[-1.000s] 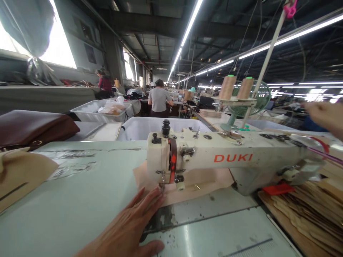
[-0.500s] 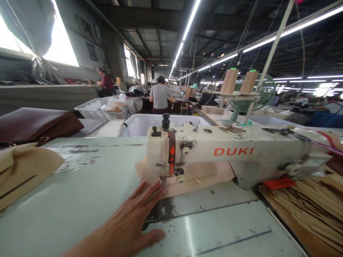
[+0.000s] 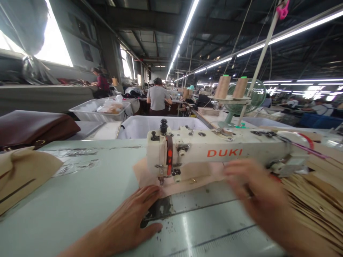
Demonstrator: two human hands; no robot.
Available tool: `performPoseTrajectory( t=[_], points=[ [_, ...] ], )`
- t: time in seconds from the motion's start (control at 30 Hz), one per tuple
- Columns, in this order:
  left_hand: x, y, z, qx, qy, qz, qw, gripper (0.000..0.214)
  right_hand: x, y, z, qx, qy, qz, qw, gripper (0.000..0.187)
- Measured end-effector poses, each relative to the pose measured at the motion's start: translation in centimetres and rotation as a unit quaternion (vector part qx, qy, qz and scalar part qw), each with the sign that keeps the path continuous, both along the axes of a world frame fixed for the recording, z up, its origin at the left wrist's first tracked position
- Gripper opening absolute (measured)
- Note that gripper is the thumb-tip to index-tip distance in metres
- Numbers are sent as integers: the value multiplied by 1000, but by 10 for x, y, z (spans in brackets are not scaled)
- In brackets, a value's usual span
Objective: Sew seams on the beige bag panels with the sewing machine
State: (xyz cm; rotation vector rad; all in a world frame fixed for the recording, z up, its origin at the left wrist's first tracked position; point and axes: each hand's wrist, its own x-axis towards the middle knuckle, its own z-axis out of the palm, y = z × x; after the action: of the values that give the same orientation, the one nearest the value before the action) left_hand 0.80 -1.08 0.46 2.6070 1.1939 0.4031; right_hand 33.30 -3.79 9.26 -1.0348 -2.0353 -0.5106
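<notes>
My left hand (image 3: 131, 216) lies with its fingers stretched out, fingertips on the near edge of a pale pink-beige piece of material (image 3: 177, 187). That piece passes under the needle and presser foot (image 3: 161, 180) of a white sewing machine (image 3: 193, 151) marked DUKI. A small metal fitting (image 3: 193, 180) shows on the piece. My right hand (image 3: 257, 194), blurred by motion, is at the right end of the material, below the machine arm. Its fingers are curled, with something dark between them that I cannot make out. Whether it touches the material is unclear.
Tan cut pieces with dark strips (image 3: 313, 200) are piled at right. A tan piece (image 3: 26, 175) and a brown leather-like item (image 3: 37, 126) lie at left. Behind the machine stand a white bin (image 3: 166, 123), thread cones (image 3: 223, 87) and a green fan (image 3: 257, 94). Other people work farther back.
My right hand has come into view from the right, reaching the material's right end. My left hand stays by the needle, its fingers slightly drawn back. The view has shifted a little.
</notes>
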Motion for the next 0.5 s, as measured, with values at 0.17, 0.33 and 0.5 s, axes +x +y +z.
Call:
performPoseTrajectory(
  t=[0.17, 0.33, 0.5],
  points=[
    [1, -2, -1, 29, -22, -18, 999, 67, -81, 45, -79, -247, -81, 127, 957, 25],
    [1, 0, 5, 44, -33, -11, 998, 64, -84, 70, -113, -251, -112, 129, 953, 23],
    [-4, 5, -6, 68, -29, -11, 997, 68, -83, 70, -118, -235, -125, 130, 955, 25]
  ],
)
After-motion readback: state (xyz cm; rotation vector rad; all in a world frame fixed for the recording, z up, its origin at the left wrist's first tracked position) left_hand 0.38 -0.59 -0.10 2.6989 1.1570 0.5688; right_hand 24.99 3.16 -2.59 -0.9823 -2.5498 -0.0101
